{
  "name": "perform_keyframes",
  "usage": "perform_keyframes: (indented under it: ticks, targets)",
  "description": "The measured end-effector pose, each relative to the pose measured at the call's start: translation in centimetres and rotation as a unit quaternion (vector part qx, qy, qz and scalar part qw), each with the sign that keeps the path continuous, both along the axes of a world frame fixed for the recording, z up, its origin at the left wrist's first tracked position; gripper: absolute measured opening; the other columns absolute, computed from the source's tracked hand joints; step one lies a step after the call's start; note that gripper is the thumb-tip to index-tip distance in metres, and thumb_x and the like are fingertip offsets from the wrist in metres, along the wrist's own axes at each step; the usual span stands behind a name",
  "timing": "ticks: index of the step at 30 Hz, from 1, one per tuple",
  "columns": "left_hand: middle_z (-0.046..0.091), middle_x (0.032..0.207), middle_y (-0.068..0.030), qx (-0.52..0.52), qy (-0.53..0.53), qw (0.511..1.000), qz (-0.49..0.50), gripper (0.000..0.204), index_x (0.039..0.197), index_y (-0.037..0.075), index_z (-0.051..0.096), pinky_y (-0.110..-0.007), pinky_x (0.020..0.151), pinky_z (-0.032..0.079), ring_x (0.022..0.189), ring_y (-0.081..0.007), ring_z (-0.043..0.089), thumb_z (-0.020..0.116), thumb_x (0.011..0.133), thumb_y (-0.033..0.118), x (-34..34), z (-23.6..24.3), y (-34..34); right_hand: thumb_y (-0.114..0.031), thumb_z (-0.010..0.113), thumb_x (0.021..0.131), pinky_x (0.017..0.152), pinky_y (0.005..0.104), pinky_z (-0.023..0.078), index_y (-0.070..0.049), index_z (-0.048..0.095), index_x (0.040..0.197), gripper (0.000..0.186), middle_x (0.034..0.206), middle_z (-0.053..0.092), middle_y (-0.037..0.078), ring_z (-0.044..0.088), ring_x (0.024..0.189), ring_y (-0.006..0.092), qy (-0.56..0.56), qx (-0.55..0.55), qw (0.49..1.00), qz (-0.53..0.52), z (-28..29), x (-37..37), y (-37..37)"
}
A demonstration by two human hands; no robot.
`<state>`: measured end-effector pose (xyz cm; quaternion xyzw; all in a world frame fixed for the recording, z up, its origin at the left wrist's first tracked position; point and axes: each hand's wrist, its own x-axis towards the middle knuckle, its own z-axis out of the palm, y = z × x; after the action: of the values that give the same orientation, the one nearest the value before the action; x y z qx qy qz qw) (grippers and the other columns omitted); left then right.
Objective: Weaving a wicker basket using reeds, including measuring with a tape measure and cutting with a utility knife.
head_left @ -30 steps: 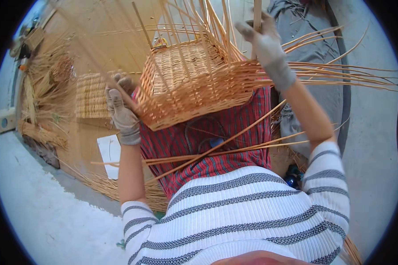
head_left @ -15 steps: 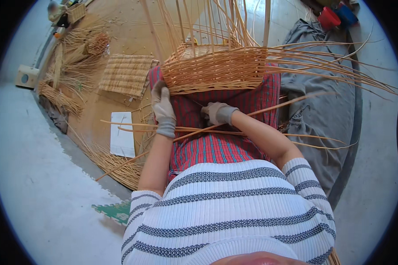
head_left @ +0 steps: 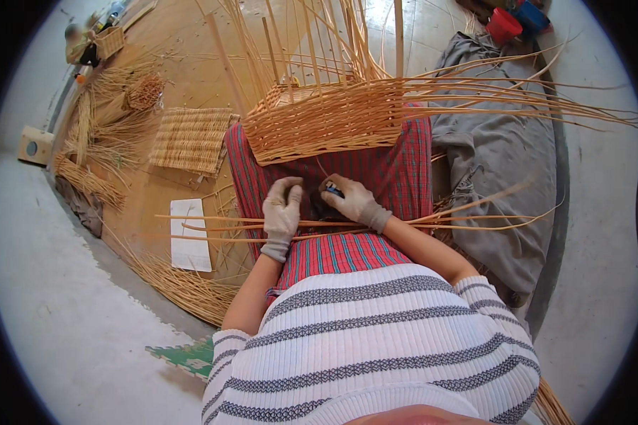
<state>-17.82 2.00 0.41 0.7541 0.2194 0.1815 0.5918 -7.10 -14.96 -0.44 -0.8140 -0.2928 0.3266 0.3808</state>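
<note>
A woven wicker basket (head_left: 326, 120), with tall upright stakes and long loose weavers trailing right, rests tilted on my knees over red checked cloth (head_left: 407, 170). My right hand (head_left: 354, 201), in a pale glove, is closed on a small blue tool (head_left: 334, 189) just below the basket. My left hand (head_left: 283, 211), also gloved, is beside it with curled fingers; what they hold, if anything, I cannot make out. Loose rods (head_left: 503, 219) lie across my lap under both hands.
Willow bundles (head_left: 106, 120), a woven panel (head_left: 188, 142) and white paper (head_left: 190, 234) lie on board to the left. Grey cloth (head_left: 496, 184) lies right, red (head_left: 503, 25) and blue (head_left: 530, 18) containers beyond. A person (head_left: 81, 46) sits far upper left.
My hands have left the basket's corner and upright stake and come down into my lap. My right hand now holds the blue tool. The basket sits farther from my body.
</note>
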Motion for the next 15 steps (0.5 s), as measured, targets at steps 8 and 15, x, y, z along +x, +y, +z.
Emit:
perform_keyframes:
  ticks: [8,15]
  targets:
    - [0.065,0.090,-0.0016,-0.147,0.019,0.971,-0.190,0.020,0.103,0.003,0.060,-0.026,0.077,0.052,0.084,-0.0096,0.061,0.073,0.090,0.011,0.2,0.5,-2.4,-0.026,0.072,0.079,0.088,0.0439,0.054,-0.009,0.066,0.109,0.035,0.122,0.060,0.013,0.064,0.105,0.0348,-0.248,-0.023,0.968,0.006,2.5,-1.6,-0.4]
    - [0.065,0.079,-0.0009,-0.218,-0.043,0.964,-0.147,0.019,0.092,0.005,0.060,-0.023,0.064,0.050,0.067,-0.0092,0.059,0.071,0.092,0.021,2.7,5.7,2.8,-0.070,0.071,0.066,0.090,0.0413,0.048,-0.008,0.076,0.077,0.063,0.112,0.065,0.018,0.062,0.106,0.0310,-0.367,-0.190,0.908,0.068,11.9,3.2,-2.3]
